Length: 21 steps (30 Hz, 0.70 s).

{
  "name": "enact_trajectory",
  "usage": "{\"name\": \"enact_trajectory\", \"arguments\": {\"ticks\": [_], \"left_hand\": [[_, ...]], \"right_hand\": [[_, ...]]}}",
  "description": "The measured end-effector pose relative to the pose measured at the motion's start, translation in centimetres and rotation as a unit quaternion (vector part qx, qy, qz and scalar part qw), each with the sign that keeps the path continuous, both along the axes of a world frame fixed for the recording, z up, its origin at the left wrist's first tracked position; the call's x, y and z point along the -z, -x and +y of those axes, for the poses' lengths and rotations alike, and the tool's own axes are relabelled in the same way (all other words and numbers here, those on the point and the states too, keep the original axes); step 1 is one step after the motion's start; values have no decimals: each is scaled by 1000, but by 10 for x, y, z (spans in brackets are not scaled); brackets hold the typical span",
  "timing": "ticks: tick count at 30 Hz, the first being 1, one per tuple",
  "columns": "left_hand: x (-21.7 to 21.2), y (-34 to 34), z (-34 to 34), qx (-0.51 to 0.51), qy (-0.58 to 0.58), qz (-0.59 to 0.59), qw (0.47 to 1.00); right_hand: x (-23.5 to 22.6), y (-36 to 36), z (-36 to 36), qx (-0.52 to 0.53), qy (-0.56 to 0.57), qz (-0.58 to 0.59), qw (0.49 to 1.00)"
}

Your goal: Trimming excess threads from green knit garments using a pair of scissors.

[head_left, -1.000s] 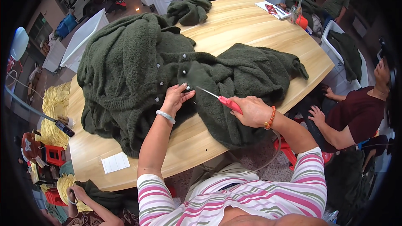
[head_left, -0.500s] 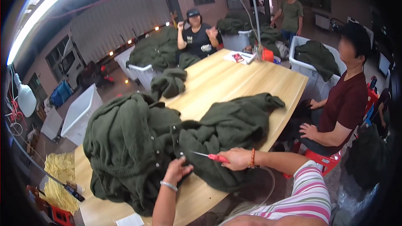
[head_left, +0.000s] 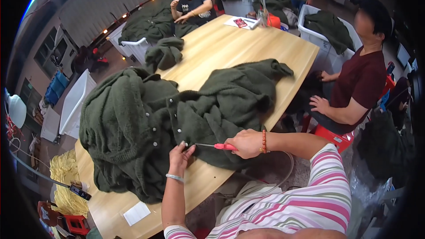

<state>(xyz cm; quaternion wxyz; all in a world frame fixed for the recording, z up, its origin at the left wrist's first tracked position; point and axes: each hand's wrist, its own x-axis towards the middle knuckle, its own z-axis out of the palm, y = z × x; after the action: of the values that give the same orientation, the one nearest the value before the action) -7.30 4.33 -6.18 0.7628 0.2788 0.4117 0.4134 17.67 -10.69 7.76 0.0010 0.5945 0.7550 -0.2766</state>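
Note:
A dark green knitted cardigan [head_left: 221, 106] with small pale buttons lies bunched on the wooden table, beside a heaped mound of the same knit [head_left: 119, 119]. At the cardigan's near edge, my left hand [head_left: 180, 156] is closed, pinching the fabric by a button. My right hand [head_left: 248, 143] grips a red-handled tool [head_left: 225, 146] with a thin metal shaft; its kind is not clear. The shaft points left, and its tip is close to my left fingertips and the button. Whether the tip touches the cloth I cannot tell.
The pale wooden table [head_left: 248, 40] stretches away, with a white paper [head_left: 137, 213] at its near edge. A person in dark red [head_left: 363, 79] sits at the right; another in black [head_left: 195, 6] sits beyond. White bins [head_left: 310, 31] with green garments stand around.
My view has tilted down, so the table sits higher in the picture. The tool's tip has come nearer my left fingertips, and my left hand now pinches beside a button.

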Motion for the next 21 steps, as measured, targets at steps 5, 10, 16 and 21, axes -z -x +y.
{"name": "enact_trajectory", "arguments": {"ticks": [5, 10, 16, 21], "left_hand": [[-16, 14, -21, 119, -19, 90, 989], [-67, 24, -31, 353, -135, 441, 814], [-116, -60, 34, 140, -475, 518, 698], [-60, -126, 148, 125, -474, 593, 638]], "right_hand": [[10, -7, -9, -45, -9, 83, 995], [27, -85, 21, 218, -217, 244, 920], [44, -249, 71, 465, -288, 94, 832], [62, -305, 122, 568, -218, 199, 768]]}}
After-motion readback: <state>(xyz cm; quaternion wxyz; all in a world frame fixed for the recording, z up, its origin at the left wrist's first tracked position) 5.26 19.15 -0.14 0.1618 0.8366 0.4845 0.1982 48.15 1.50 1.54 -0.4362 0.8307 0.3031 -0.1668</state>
